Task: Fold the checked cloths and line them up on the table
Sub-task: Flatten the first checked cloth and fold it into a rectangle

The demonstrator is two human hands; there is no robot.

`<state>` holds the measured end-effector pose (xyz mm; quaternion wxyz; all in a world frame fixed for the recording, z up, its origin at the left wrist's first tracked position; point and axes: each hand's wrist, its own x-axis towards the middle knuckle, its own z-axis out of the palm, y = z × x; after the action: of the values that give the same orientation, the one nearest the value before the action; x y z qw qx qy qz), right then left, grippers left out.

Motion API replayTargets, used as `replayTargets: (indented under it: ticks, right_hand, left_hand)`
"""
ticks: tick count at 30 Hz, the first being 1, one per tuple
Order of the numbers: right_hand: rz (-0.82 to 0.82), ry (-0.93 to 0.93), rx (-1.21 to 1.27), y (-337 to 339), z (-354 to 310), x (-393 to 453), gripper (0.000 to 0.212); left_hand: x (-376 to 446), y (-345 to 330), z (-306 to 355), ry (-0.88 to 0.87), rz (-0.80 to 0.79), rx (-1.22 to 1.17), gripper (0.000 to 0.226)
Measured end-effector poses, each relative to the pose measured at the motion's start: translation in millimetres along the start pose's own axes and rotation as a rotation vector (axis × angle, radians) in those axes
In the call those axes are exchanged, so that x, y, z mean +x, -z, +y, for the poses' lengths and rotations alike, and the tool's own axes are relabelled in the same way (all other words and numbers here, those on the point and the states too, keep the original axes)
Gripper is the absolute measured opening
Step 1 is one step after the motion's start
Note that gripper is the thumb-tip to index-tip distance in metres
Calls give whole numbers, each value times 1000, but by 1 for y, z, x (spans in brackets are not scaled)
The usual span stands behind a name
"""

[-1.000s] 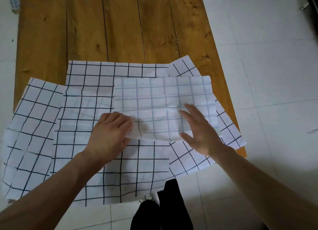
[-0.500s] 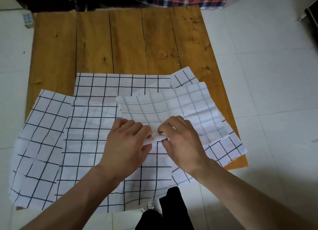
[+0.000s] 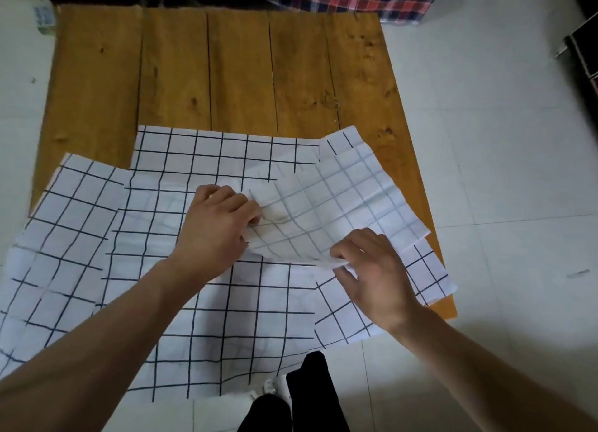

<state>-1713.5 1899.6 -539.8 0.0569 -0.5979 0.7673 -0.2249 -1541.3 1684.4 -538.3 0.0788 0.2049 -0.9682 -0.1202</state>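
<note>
The light was dim, soft and even. The wooden table [image 3: 239,72] served as the anchor: beyond its far edge the room fell into deep shadow, while the floor tiles [image 3: 485,146] to its right were palest, with no hard glare. Faint shadows lay under the lifted cloth [image 3: 326,211] near the table's front right corner. Wide-angle distortion bowed the table's edges outward. The picture was slightly soft, and the forearms nearest the camera were blurred.

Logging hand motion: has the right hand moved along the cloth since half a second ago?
Yes. The right hand slid rightward along the folded cloth edge toward the table's right side.
</note>
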Motion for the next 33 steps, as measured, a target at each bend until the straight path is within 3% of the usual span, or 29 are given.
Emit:
replayTargets:
  ticks: [4, 9, 13, 18, 25, 29, 33]
  right_hand:
    - [-14, 66, 23, -12, -12, 21, 39]
    - [55, 52, 104, -18, -12, 46, 53]
    - [42, -83, 176, -18, -1, 43, 40]
    - [-26, -53, 301, -12, 16, 18, 27]
    - [-78, -66, 176, -27, 32, -3, 64]
    - [-47, -59, 148, -39, 39, 7, 69]
    - [-84, -147, 295, -47, 43, 12, 63]
  left_hand:
    - [-19, 21, -24, 22, 38, 89, 10]
    - [-51, 40, -31, 13, 57, 125, 9]
    - [-66, 38, -23, -27, 68, 26, 6]
    - [-79, 27, -10, -45, 16, -143, 9]
    - [-86, 14, -6, -54, 4, -299, 6]
    - [-85, 16, -8, -60, -7, -329, 22]
    - [-86, 21, -10, -65, -10, -328, 16]
